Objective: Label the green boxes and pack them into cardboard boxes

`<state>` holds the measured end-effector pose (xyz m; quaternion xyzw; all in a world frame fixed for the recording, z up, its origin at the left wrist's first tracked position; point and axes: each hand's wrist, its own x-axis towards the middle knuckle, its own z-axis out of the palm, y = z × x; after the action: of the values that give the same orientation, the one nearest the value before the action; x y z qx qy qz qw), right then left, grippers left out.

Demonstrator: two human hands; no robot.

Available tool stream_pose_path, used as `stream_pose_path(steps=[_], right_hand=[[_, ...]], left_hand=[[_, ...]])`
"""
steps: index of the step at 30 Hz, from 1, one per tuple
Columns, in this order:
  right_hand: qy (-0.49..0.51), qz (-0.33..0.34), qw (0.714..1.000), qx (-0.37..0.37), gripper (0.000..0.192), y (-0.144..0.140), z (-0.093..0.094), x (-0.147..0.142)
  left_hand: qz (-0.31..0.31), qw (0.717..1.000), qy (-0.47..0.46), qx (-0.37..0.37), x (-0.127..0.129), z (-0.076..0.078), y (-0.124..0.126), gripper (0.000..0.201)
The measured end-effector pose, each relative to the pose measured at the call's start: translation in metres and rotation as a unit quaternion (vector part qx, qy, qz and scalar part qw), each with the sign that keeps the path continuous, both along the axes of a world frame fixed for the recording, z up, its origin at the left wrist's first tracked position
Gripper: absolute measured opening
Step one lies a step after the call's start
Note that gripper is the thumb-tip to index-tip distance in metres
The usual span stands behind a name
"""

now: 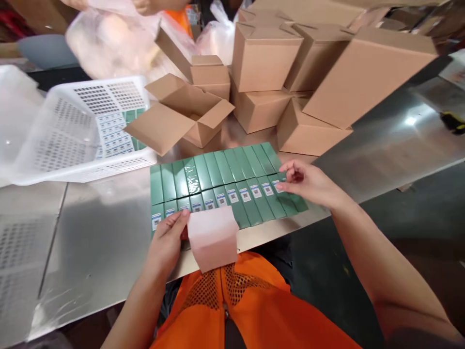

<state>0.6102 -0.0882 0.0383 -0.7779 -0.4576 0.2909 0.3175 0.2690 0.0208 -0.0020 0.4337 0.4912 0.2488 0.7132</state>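
Note:
Two rows of slim green boxes (pixel 214 169) lie side by side on the metal table. Along the nearer row runs a line of small white labels (pixel 244 195) with square codes. My left hand (pixel 167 240) pinches the left edge of a pale, creased paper sheet (pixel 213 237), which hangs over the table's front edge and covers part of the nearer boxes. At the row's right end, my right hand (pixel 308 183) has its thumb on the last label (pixel 278 186). Its forefinger is apart from the thumb, and the other fingers are curled.
On the left stands a white plastic basket (pixel 98 167) with label sheets (pixel 115 133) and more green boxes inside. An open cardboard box (pixel 156 126) is behind the rows. Closed cartons (pixel 267 58) are stacked at the back right. Another person's hand (pixel 143 6) shows near a plastic bag (pixel 109 43).

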Motion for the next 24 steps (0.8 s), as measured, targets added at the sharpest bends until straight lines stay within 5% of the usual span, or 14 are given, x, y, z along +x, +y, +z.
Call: stream_pose_path(steps=[5, 8, 13, 17, 20, 24], right_hand=[[0.254, 0.208, 0.945, 0.011, 0.062, 0.010, -0.013, -0.098], [0.320, 0.209, 0.924, 0.032, 0.040, 0.025, -0.020, -0.129], [0.210, 0.225, 0.940, 0.147, 0.029, 0.033, -0.017, -0.128], [0.098, 0.321, 0.915, 0.226, 0.038, 0.031, -0.012, -0.119], [0.126, 0.362, 0.897, 0.219, 0.038, 0.033, -0.009, -0.119], [0.202, 0.244, 0.937, 0.145, 0.032, 0.043, -0.009, -0.133]], left_hand=[[0.057, 0.998, -0.028, -0.009, 0.011, 0.016, 0.005, 0.048], [0.046, 0.999, -0.013, 0.008, 0.010, 0.016, 0.006, 0.059], [-0.025, 0.998, -0.035, -0.055, -0.006, 0.016, 0.010, 0.076], [-0.051, 0.998, -0.026, -0.019, -0.015, 0.023, 0.009, 0.052], [-0.044, 0.997, -0.010, 0.058, -0.021, 0.025, 0.005, 0.035], [0.003, 0.990, 0.028, 0.137, -0.033, 0.022, 0.000, 0.026]])
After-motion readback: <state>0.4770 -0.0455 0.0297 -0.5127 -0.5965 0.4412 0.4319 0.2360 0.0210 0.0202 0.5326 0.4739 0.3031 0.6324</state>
